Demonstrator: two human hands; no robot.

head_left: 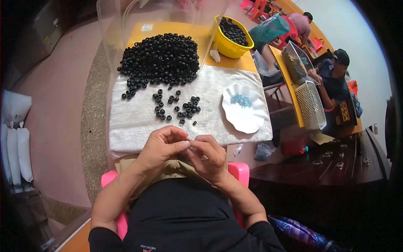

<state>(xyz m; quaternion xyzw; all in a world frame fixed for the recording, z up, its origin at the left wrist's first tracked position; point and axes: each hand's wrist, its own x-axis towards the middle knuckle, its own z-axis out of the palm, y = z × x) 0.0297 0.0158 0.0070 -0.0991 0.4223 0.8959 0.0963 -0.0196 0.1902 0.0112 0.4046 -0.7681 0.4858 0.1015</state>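
Observation:
My left hand (166, 147) and my right hand (206, 156) meet over my lap, just off the near edge of a white towel (132, 122). Thumb and fingers of both are pinched together, tip to tip. Whatever sits between them is too small to make out. Beyond the hands, several small black round pieces with holes (161, 111) lie loose on the towel. A big heap of the same black pieces (161, 56) covers the far part. To the right stands a white scalloped plate (243, 122) with small clear blue pieces (240, 100) on it.
A yellow basin (228, 49) full of black pieces stands at the back right of the table. Clear upright panels (110, 33) flank the heap. At right, a person (329, 80) sits by a white basket (310, 105). My chair is pink (238, 170). White sacks (24, 153) stand far left.

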